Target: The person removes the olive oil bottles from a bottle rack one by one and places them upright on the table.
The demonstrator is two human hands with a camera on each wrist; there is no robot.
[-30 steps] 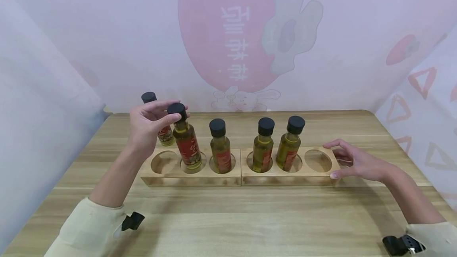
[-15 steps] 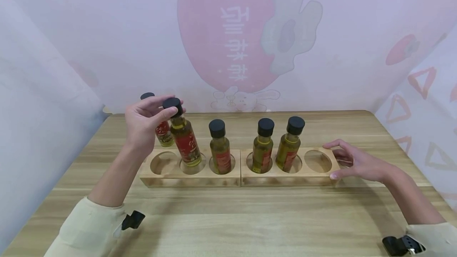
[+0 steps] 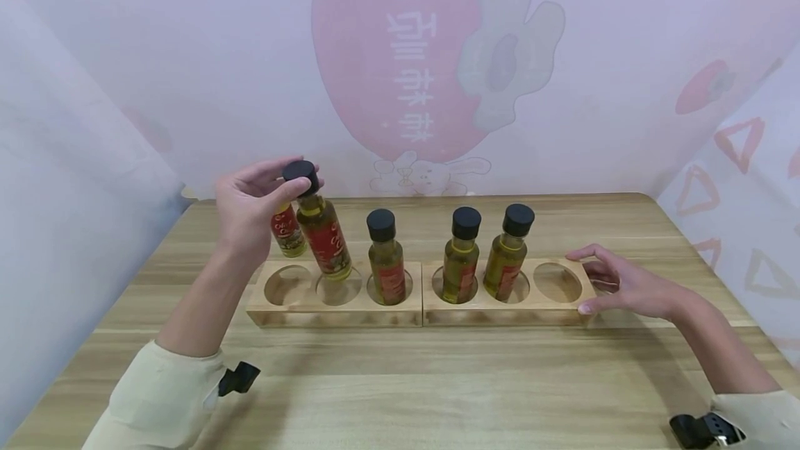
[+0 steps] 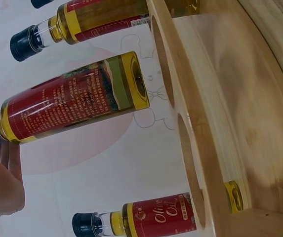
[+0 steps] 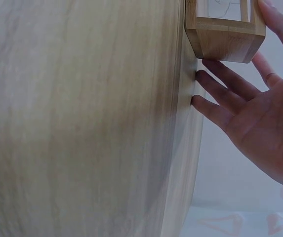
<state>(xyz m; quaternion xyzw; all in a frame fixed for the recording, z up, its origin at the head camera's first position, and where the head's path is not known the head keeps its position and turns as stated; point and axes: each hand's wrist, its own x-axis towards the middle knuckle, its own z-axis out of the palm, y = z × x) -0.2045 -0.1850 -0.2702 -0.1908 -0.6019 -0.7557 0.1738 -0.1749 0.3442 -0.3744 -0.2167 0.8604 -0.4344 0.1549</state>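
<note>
The left hand is gripping the black cap of an oil bottle, fingers and thumb curled round the top. The bottle is hanging tilted, its base clear of the wood just above the middle hole of the left wooden rack; the left wrist view is showing the bottle's base free of the rack. A second bottle is standing on the table behind that rack, partly hidden by the hand. One bottle is sitting in the rack's right hole. The right rack, touching the left one end to end, is holding two bottles in its left and middle holes. The right hand is resting open, with straight fingers and thumb touching the right end of that rack.
</note>
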